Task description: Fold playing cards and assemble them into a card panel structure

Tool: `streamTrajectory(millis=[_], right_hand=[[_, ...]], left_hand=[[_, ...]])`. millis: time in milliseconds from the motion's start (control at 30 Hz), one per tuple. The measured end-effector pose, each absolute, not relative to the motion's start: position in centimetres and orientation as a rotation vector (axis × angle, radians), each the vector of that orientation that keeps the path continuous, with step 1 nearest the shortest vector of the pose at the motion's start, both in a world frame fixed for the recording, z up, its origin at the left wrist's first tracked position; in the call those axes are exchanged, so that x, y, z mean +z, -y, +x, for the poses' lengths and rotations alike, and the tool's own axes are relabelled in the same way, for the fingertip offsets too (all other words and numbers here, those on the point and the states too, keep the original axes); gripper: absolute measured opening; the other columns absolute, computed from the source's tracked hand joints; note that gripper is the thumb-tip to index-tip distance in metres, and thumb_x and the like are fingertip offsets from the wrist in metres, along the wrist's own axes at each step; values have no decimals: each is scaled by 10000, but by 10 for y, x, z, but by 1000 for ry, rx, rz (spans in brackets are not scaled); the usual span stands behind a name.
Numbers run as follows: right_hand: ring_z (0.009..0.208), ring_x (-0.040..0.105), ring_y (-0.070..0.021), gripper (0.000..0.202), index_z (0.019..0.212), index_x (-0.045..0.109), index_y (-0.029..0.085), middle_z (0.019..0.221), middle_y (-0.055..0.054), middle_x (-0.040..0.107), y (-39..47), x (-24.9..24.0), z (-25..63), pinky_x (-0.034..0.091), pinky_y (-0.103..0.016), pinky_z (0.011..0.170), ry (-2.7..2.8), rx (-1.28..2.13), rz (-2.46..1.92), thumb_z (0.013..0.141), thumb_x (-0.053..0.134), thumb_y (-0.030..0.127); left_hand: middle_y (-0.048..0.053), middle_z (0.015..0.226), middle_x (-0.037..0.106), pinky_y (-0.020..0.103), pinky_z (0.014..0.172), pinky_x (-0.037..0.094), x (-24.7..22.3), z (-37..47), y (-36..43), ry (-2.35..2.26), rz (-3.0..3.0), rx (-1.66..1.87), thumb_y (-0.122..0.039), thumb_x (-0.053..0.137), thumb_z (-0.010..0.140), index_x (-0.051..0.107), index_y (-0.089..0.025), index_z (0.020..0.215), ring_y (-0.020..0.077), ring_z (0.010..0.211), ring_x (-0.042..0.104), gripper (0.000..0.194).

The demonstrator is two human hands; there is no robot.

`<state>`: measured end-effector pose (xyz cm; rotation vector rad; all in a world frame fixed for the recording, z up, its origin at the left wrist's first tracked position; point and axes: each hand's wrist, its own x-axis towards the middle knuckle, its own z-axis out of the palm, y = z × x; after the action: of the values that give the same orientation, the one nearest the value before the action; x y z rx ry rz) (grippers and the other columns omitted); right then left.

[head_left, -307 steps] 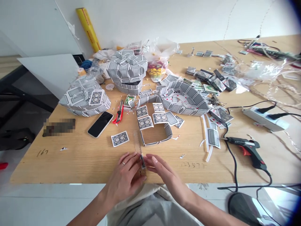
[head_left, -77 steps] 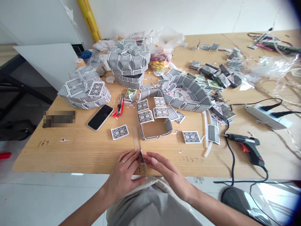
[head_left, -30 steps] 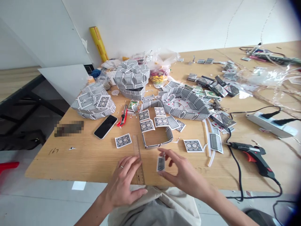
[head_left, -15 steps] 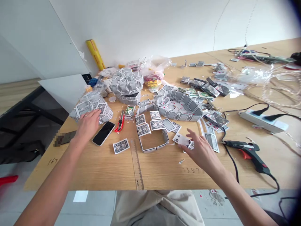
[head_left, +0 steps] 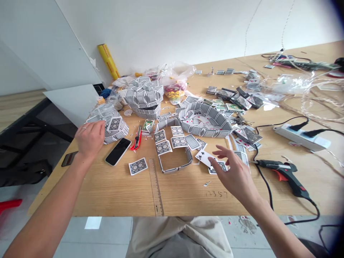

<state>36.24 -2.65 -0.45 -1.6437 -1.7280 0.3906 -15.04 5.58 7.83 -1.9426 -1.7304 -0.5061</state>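
My left hand [head_left: 90, 139], fingers curled and partly hidden, is against the left side of a lidded box made of playing cards [head_left: 116, 134]; a loose card [head_left: 115, 124] lies on that box. My right hand [head_left: 235, 168] is open with fingers apart, just over an ace of clubs [head_left: 203, 157]. Its thumb overlaps the card's right edge; I cannot tell if they touch. Beneath lies a face-down card [head_left: 218, 167]. Between the hands stands an open frame of folded cards [head_left: 176, 170], with patterned cards [head_left: 179, 142] across its middle.
Nearer my left are a phone [head_left: 118, 152], a red cutter [head_left: 137, 138] and a single card [head_left: 138, 166]. A clear ruler [head_left: 156, 188] reaches the front edge. Rightward lie a glue gun [head_left: 285, 173] and power strip [head_left: 302, 137]. Behind stand a large card tray [head_left: 206, 132] and another lidded box [head_left: 145, 94].
My left hand has slid left off the box's top, its fingers now curled. My right hand has opened and shifted slightly right, leaving the ace of clubs on the table.
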Motion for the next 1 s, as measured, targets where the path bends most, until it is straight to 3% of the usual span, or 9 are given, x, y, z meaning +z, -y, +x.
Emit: streamTrajectory(millis=[100,167,233,300,433,500,567,733,1000], right_hand=[[887,702,-270,514,1370,637,229,1118,-118,793,38,8,355,556,-418,791,1590,532,-1585,1010,652,596],[867,701,-250,514,1351,650,227,1056,-104,785,47,16,345,558,-385,749,1496,847,-1481,1003,680,604],[853,714,-233,523,1312,674,212,1023,-102,775,57,22,330,565,-356,714,1444,1330,-1293,1006,674,636],[849,731,-227,558,1278,690,197,1065,-114,775,64,21,311,567,-340,670,1393,1798,-1109,995,669,678],[871,744,-230,634,1261,668,197,954,-45,766,74,1,274,620,-362,733,1258,2180,-972,833,876,616],[791,735,-229,567,1146,675,199,892,-21,761,76,-12,262,618,-359,666,1235,2190,-1029,771,914,552],[784,738,-243,424,1080,687,200,878,-23,768,78,-20,256,611,-358,656,1332,2027,-1160,794,871,452],[978,763,-283,250,1112,737,204,1036,-64,821,80,-22,251,576,-396,893,1733,1456,-1473,862,719,200],[1080,766,-300,205,1071,720,192,1085,-95,817,81,-18,239,551,-379,963,1821,1334,-1511,874,726,135]], left_hand=[[78,1229,819,507,1043,563,88,-136,-33,1633,-1931,-581,-339,479,1148,754,-131,1159,307,1162,765,345],[28,1211,832,477,1038,576,86,-110,-3,1405,-2075,-707,-227,595,1095,757,-191,1132,267,1124,780,170],[-5,1188,838,419,1004,600,75,-74,37,1094,-2358,-871,-112,666,1027,750,-248,1202,234,1129,780,237],[27,1226,830,394,997,607,57,-36,78,991,-2633,-911,-89,624,1038,735,-254,1314,234,1218,749,340],[55,1187,829,367,989,613,13,11,132,1036,-2824,-945,-118,613,1048,761,-226,1282,228,1187,736,297],[59,1184,821,358,991,614,-4,17,141,1162,-2796,-994,-79,588,1039,749,-241,1302,218,1160,740,348],[92,1273,791,383,1017,613,-16,16,143,1366,-2728,-984,-110,601,1033,674,-233,1438,241,1204,730,430],[196,1583,602,538,1130,571,-34,6,150,1555,-2770,-671,-468,712,982,425,-139,1667,389,1415,620,812],[193,1550,638,547,1170,540,-43,10,154,1466,-2785,-698,-417,702,1010,467,-126,1624,370,1431,620,719]])
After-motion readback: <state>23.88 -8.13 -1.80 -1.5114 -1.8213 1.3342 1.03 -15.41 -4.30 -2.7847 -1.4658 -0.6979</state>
